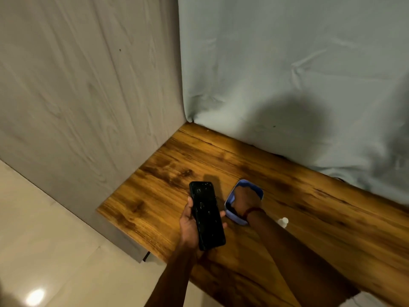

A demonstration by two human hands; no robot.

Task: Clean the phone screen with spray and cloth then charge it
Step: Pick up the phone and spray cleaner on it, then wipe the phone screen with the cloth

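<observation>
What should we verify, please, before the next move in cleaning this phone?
1. Phone secure: the left grip holds the phone by its long edges. Ok.
2. Screen reachable: it faces up and is uncovered, with pale smudges showing. Ok.
3. Cloth in hand: the right grip is down inside the blue container, and its fingers are hidden. Cannot tell.
4. Spray within reach: a small white object lies on the wooden table beside the right forearm; it is too small to identify. Cannot tell.
5. Charger ready: none is plainly visible. Cannot tell.
</observation>
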